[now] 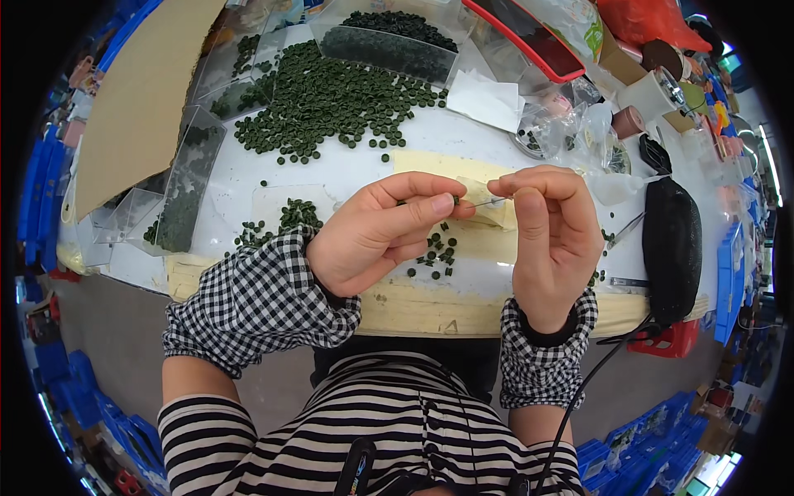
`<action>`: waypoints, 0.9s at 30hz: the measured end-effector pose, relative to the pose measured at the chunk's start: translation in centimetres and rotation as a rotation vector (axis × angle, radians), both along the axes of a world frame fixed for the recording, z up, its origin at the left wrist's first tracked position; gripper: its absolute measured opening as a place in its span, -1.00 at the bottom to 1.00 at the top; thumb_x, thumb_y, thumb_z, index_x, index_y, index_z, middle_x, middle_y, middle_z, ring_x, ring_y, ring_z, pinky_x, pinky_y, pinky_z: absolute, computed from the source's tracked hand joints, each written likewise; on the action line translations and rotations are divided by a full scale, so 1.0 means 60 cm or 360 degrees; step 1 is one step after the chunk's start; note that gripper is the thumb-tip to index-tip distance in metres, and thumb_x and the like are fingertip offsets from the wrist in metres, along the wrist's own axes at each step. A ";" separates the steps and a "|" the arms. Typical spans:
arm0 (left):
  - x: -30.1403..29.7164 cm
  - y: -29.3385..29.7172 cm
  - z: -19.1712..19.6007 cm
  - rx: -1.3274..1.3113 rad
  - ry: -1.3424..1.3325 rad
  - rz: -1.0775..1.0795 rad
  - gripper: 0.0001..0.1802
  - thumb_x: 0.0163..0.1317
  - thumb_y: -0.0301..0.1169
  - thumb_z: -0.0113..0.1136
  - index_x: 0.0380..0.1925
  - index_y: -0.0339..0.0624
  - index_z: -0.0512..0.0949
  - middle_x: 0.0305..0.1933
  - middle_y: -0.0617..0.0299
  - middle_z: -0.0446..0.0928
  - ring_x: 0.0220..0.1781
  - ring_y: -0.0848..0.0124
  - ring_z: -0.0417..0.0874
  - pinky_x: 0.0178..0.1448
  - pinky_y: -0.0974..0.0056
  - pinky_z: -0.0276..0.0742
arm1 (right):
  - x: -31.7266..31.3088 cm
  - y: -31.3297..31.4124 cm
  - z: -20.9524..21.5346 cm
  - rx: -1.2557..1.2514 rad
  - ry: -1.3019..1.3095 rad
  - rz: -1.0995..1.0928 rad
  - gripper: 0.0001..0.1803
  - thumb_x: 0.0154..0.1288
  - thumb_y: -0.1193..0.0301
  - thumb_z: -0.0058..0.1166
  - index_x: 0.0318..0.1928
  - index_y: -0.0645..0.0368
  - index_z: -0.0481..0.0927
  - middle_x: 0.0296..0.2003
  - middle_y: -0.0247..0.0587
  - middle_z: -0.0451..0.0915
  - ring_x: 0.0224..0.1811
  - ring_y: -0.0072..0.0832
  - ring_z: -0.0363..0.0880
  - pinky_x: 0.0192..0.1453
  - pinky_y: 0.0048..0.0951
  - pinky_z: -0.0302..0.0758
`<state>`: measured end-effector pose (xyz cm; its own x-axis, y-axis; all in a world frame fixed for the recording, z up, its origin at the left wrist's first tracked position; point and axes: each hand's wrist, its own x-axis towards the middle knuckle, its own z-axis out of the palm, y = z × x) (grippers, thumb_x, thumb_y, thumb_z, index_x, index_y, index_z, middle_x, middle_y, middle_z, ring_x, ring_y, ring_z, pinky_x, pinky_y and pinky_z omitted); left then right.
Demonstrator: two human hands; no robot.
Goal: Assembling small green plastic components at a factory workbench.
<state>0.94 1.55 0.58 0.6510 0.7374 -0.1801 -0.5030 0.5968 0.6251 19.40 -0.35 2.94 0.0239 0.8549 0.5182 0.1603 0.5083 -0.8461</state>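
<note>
Over the near part of the table, my left hand [364, 236] pinches a small dark green round part [456, 200] between thumb and fingers. A thin metal pin-like piece [488, 202] spans the gap between my two hands. Its other end is pinched by the thumb and forefinger of my right hand [558, 240]. Whether its tip is inside the green part is too small to tell. Below the hands lie several loose green parts [436, 255] of the same kind. Beside my left wrist there is another small group of green parts [298, 215].
A large heap of green parts [331, 99] spreads behind my hands. Clear bins [186, 186] stand left, by a cardboard sheet [136, 99]. A white tissue [484, 99], a red-edged phone-like object [538, 41] and tweezers [626, 228] lie about. A black pouch [672, 248] sits right.
</note>
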 end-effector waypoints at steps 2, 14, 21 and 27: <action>0.001 -0.001 0.000 -0.0009 0.0014 -0.0011 -0.78 0.35 -0.43 0.02 -0.04 -0.14 0.51 -0.14 0.20 0.58 -0.63 0.72 0.09 -0.57 0.60 0.08 | -0.005 -0.001 0.004 -0.0030 0.0066 0.0037 -0.92 0.33 0.53 0.01 -0.26 0.33 0.47 -0.31 -0.17 0.54 -0.24 -0.52 0.59 -0.13 -0.57 0.51; 0.001 -0.001 0.004 -0.0001 0.0090 -0.0013 -0.78 0.34 -0.46 0.03 -0.04 -0.16 0.51 -0.14 0.22 0.58 -0.62 0.74 0.15 -0.58 0.60 0.08 | -0.005 0.002 -0.004 -0.0055 0.0079 0.0128 -0.91 0.36 0.54 -0.04 -0.26 0.35 0.45 -0.30 -0.17 0.56 -0.25 -0.55 0.60 -0.18 -0.60 0.54; 0.000 -0.003 0.004 -0.0009 0.0122 0.0007 -0.78 0.34 -0.45 0.03 -0.04 -0.15 0.51 -0.14 0.22 0.58 -0.63 0.73 0.12 -0.58 0.61 0.08 | -0.007 0.001 0.000 -0.0068 0.0147 0.0005 -0.91 0.35 0.54 -0.03 -0.27 0.35 0.46 -0.32 -0.18 0.56 -0.27 -0.56 0.60 -0.17 -0.59 0.52; 0.000 0.001 0.002 -0.0019 0.0142 0.0080 -0.78 0.34 -0.45 0.03 -0.04 -0.15 0.51 -0.16 0.20 0.57 -0.62 0.74 0.10 -0.58 0.61 0.08 | 0.023 0.015 -0.002 0.0231 -0.0688 -0.0506 -0.92 0.22 0.54 0.11 -0.36 0.27 0.48 -0.38 -0.17 0.54 -0.33 -0.37 0.56 -0.25 -0.47 0.45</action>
